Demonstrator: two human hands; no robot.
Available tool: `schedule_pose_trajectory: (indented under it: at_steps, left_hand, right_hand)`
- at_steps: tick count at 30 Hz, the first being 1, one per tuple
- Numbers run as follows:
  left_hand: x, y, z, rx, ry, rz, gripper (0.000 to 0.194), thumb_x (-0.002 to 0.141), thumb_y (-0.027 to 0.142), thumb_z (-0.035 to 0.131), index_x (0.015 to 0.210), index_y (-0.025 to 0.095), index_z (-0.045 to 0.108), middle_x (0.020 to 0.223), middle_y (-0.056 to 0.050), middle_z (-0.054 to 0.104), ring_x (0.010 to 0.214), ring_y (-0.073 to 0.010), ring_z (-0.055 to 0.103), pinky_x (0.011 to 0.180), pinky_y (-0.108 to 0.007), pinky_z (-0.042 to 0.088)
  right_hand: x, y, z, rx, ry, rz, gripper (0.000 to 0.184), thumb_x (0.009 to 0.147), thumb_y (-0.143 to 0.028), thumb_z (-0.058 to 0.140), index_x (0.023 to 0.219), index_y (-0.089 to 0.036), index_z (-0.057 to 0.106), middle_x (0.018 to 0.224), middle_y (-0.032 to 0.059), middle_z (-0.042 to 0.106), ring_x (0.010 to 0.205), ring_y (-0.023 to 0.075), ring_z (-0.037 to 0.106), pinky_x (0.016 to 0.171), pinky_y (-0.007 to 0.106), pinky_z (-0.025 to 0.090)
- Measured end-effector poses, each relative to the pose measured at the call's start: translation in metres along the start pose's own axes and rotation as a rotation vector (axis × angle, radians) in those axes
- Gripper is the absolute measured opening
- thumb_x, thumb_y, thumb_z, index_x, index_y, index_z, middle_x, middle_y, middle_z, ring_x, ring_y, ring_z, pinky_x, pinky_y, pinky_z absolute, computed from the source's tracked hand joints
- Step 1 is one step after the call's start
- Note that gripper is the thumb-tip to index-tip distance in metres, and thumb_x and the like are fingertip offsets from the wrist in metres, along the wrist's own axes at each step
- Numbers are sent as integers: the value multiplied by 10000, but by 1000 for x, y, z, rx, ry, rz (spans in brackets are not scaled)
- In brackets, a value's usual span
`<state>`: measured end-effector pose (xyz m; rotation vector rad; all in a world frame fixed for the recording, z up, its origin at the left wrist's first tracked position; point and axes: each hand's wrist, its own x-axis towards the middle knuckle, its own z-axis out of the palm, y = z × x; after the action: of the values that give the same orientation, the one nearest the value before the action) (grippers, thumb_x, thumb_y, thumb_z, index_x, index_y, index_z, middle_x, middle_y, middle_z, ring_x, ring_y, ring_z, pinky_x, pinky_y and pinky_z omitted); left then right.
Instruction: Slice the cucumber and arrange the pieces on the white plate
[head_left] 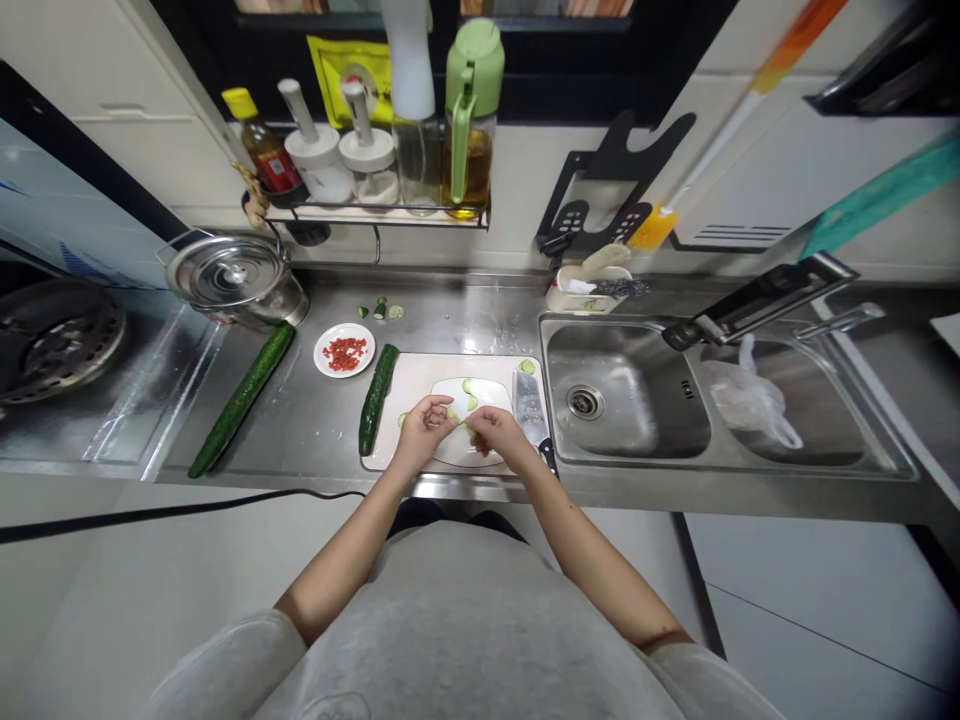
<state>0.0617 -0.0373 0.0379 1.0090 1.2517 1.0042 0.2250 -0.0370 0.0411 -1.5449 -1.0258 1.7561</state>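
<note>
Over a white plate [487, 395] on the pale cutting board [420, 368], my left hand [426, 430] is closed in a pinch on a thin cucumber slice [452, 413]. Close beside it, my right hand [496, 436] has its fingertips pressed together around a small pale green piece, seemingly another slice, mostly hidden by the fingers. A few cucumber slices [471, 403] lie on the plate's far part. A cut cucumber [379, 400] rests along the board's left edge. The cleaver [529, 405] lies at the right edge, with a slice [527, 367] by its far end.
Left of the board are a small plate [328, 358] of chopped red pieces, a long cucumber [244, 400] and a lidded steel pot [236, 280]. Cucumber ends [380, 308] lie behind. To the right is a double sink [630, 390] with a plastic bag [754, 400]. Bottles stand on the rack [360, 214].
</note>
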Motion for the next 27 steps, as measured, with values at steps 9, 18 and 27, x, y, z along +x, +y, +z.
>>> schedule_pose_trajectory:
  at_steps: [9, 18, 27]
  left_hand:
    - [21, -26, 11, 197, 62, -6, 307, 606, 253, 753, 879, 181, 633, 709, 27, 577, 625, -85, 510, 654, -217, 428]
    - [57, -27, 24, 597, 118, -20, 217, 680, 268, 705, 884, 242, 633, 738, 31, 624, 680, -134, 550, 711, -252, 404]
    - [73, -24, 30, 937, 83, -50, 177, 751, 290, 653, 922, 249, 630, 804, 0, 679, 823, -200, 605, 794, -313, 331]
  right_hand:
    - [30, 19, -20, -344, 205, -197, 213, 714, -401, 608, 713, -193, 560, 513, -57, 513, 485, 105, 479, 475, 209, 361]
    - [65, 3, -33, -794, 307, -216, 159, 811, -310, 533, 837, -199, 645, 694, -11, 617, 638, 134, 522, 594, 226, 338]
    - [87, 2, -31, -975, 298, -144, 179, 850, -311, 522, 936, -211, 642, 867, 43, 680, 782, 177, 594, 601, 237, 341]
